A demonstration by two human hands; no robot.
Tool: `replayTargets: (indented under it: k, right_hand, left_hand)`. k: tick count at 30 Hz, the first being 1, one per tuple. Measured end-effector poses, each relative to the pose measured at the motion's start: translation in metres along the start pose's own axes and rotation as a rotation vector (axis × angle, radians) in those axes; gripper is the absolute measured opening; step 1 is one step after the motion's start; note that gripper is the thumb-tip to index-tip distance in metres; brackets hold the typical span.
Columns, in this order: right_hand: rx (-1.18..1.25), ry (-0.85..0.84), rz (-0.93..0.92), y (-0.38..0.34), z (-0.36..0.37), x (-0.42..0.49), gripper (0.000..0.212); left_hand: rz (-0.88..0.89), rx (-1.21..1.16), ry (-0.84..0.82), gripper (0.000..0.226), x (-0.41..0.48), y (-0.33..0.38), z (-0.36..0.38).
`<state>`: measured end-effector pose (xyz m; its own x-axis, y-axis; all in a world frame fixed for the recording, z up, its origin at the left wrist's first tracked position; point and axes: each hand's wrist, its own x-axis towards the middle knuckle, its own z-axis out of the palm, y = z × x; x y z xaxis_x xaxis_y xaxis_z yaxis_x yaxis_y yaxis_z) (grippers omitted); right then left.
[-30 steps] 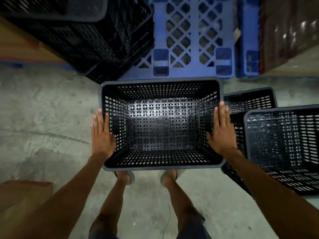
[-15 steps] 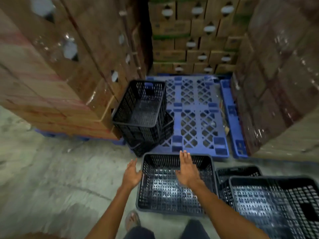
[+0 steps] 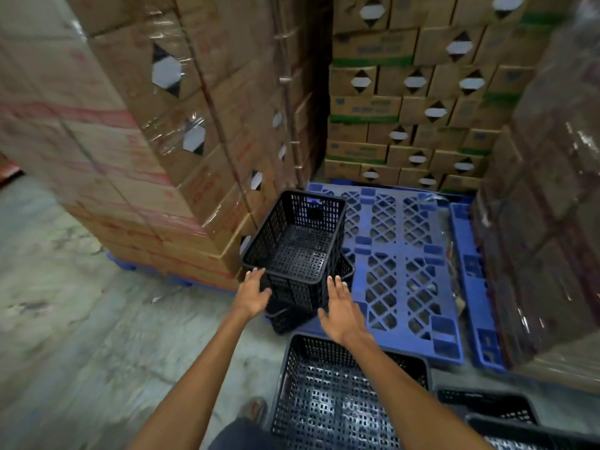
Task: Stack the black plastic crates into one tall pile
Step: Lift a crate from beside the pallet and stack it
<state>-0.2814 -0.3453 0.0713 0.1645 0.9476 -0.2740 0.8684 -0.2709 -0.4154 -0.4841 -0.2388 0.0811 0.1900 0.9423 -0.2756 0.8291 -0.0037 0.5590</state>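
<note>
A short pile of black perforated crates (image 3: 297, 245) stands at the left front corner of a blue pallet (image 3: 402, 264); its top crate sits skewed on the ones below. My left hand (image 3: 253, 292) is open with its fingertips at the top crate's near left corner. My right hand (image 3: 341, 306) is open beside the crate's near right side, holding nothing. Below my arms, another black crate (image 3: 318, 394) rests on the concrete floor. Further black crates (image 3: 506, 417) lie at the bottom right, partly cut off by the frame.
Tall wrapped stacks of cardboard boxes (image 3: 156, 131) rise on the left, behind the pallet (image 3: 406, 92) and on the right (image 3: 545, 206). Bare concrete floor (image 3: 97, 336) spreads to the left. My foot (image 3: 255, 410) shows beside the floor crate.
My hands let go of the floor crate's sides and reached forward and up to the crate pile on the pallet. The view tilted up from the floor crate to the pallet.
</note>
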Motion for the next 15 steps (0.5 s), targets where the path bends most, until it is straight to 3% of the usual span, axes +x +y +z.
replayTargets:
  k: [5,9,15]
  right_hand:
    - [0.097,-0.035,0.064,-0.019,0.021,0.049,0.075]
    - [0.287,-0.05,0.25,-0.043,0.054,0.103,0.074]
    - [0.85,-0.032,0.918,-0.097,0.116,0.191,0.073]
  left_hand:
    - [0.138,0.117,-0.045,0.065,0.09,0.015,-0.036]
    - [0.248,0.247,-0.097,0.063,0.204,0.033,-0.064]
    - [0.386,0.289,-0.258,0.061,0.386,0.058,-0.043]
